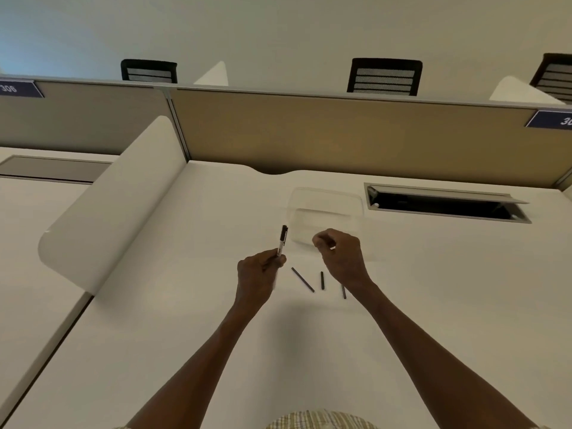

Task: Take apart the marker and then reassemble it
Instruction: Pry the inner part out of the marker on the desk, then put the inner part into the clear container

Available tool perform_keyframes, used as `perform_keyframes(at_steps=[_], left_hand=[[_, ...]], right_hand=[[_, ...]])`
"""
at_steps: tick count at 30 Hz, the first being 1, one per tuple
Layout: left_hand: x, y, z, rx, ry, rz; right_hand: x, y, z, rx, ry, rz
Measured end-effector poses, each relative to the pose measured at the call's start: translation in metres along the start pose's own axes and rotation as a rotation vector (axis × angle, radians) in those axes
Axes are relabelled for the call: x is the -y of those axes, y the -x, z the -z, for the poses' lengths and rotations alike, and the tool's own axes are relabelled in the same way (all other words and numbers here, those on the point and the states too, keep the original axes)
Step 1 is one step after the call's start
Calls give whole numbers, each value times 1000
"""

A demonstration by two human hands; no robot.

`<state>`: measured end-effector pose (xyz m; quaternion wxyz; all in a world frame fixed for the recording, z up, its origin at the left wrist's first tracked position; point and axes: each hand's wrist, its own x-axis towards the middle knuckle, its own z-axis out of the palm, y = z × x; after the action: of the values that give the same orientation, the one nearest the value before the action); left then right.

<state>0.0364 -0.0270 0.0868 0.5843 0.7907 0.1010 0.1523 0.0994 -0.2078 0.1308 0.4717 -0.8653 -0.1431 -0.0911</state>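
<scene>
Three slim dark pieces lie loose on the pale desk top [402, 305] between the two wrists: a long thin black rod [302, 279], a short black stub [322, 280] beside it, and a third small black piece [344, 291] half tucked by the right forearm. So the marker is apart, or very nearly; whether we are at the end of stripping it or the start of rebuilding, I can't say from this alone.

Up in the left hand [258, 270] stands the black-and-white marker barrel [282, 240], upright, tilted a touch, raised above the desk. Those fingers are curled round its lower end, with most of the barrel poking out above the fist.

The right hand [342, 255] hovers just beside it, apart from the barrel, fingers bunched tight. Something small and pale peeks out at the fingertips, too tiny and blurred to name. It looks like a pinch on a little part, but I'd not swear to it.

Behind the hands sits a clear plastic container [325, 199], with nothing visible in it.

Next move, by my reckoning: if that is a part in the right hand, it either goes down with the others or gets lined up end-on with the barrel. Then the long rod needs picking up and sliding in straight.
</scene>
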Motion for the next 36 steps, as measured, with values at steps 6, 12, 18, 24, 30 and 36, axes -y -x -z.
perform_keyframes(at_steps=[6, 12, 18, 24, 30, 36], left_hand=[[8, 3, 8, -56, 87, 148], [7, 4, 14, -76, 92, 193], [2, 2, 15, -93, 153, 244], [-1, 0, 10, -88, 166, 254], [-1, -2, 7, -83, 174, 275], [-2, -9, 5, -83, 171, 280]], right_hand=[[-22, 15, -10, 114, 207, -94], [-36, 28, -43, 287, 474, -113], [-43, 39, -54, 369, 548, -80], [-39, 37, -55, 415, 629, -102], [-34, 32, -58, 313, 452, -239], [-15, 4, -41, 160, 425, -158]])
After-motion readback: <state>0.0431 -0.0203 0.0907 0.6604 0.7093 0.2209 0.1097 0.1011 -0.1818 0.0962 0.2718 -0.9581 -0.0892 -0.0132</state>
